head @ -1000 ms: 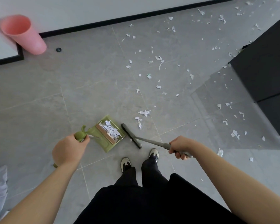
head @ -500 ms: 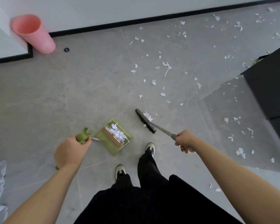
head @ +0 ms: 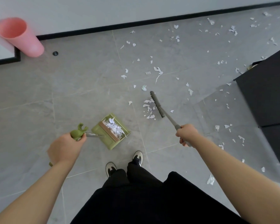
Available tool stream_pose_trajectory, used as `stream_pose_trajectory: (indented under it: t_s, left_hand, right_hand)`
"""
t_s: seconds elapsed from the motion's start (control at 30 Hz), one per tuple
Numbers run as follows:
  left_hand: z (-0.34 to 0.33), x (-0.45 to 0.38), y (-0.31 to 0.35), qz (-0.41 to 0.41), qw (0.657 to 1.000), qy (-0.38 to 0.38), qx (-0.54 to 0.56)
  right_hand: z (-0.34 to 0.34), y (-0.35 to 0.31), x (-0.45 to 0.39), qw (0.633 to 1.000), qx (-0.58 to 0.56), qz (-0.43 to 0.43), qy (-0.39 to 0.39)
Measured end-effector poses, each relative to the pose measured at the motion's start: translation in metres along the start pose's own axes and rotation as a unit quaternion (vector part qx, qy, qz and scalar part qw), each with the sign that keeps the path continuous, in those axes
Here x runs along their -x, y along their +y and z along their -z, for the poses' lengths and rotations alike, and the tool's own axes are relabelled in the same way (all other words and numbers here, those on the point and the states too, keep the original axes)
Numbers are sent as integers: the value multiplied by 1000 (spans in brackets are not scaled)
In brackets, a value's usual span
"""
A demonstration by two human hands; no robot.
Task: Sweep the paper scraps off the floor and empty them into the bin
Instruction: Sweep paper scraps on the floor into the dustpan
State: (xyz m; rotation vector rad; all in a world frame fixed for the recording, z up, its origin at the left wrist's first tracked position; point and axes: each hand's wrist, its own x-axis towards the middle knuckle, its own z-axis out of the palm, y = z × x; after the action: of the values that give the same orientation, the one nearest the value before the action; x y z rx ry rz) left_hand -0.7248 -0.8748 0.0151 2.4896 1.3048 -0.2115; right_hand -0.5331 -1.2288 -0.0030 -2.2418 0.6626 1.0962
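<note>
— Grey floor tiles point(head: 81, 88) run up to a white wall with a black skirting; a pink bin point(head: 19, 37) stands near the far left corner; what about the broom?

— Its head, the broom point(head: 157, 104), lies on the floor ahead and to the right, long axis running from far-left to near-right; the handle slants back and rightward into the right hand point(head: 187, 135), whose fingers are clenched round the shaft; a small heap of paper scraps point(head: 149, 109) sits just beside the head on its left.

— And the dustpan?

— The green dustpan point(head: 111, 131) rests on the floor just ahead of the shoes point(head: 137, 156), mouth pointing away and to the right, torn paper piled inside; its stem runs back leftward into the left hand point(head: 65, 147), fingers wrapped round the green grip; more scraps lie scattered far and right, beside a black cabinet point(head: 265, 97).
</note>
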Motion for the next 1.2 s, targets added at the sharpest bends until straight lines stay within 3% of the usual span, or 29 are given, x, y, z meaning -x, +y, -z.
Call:
stream_pose_trajectory:
  t_s: [0.33, 0.47, 0.67, 0.97, 1.2]
  left_hand:
    - [-2, -14, 38, 6, 999, 31, 12]
    - [-1, -20, 46, 12, 999, 30, 14]
    - [3, -29, 56, 20, 999, 42, 13]
    - [8, -53, 63, 32, 999, 38, 19]
    - [14, -94, 67, 24, 999, 29, 20]
  right_hand:
    - [24, 7, -42, 993, -70, -86, 48]
    - [27, 6, -57, 991, -76, -107, 26]
    - [13, -24, -55, 994, -77, -69, -39]
    - [-16, -104, -29, 952, -237, -91, -169]
    - [-19, -140, -37, 908, -367, -122, -162]
